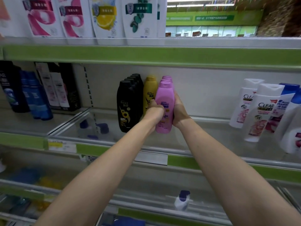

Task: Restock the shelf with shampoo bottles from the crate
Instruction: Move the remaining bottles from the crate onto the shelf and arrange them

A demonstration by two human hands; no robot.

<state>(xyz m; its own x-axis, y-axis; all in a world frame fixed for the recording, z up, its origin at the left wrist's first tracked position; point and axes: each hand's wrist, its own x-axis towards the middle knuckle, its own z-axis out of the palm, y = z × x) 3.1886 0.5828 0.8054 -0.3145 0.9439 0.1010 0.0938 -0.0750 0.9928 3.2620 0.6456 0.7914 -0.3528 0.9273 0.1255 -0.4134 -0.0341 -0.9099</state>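
1. Both hands clasp one pink bottle [164,108] at the front of the pink row [166,78] on the middle shelf [203,137]. Left hand [154,110] wraps it from 9 o'clock, right hand [178,111] from 3 o'clock; fingers of each are curled round the body.
2. The bottle stands upright, cap up, base at or just above the shelf floor (contact is hard to judge from this angle).
3. It sits between the palms, the label facing out at 6 o'clock, with cap and base both showing beyond the hands.
4. Neighbours: yellow bottle [149,93] just beside at 9 o'clock, black bottles [127,103] further at 9; white bottles [259,110] well apart at 3 o'clock.
5. To do the step well, I judge: keep the bottle square to the row behind, slide it straight back toward 12 o'clock until it touches the next pink one, and watch that the left knuckles do not nudge the yellow bottle.
6. Let go only once the base sits flat; a tilted release could topple the row.
7. The crate is not in view.
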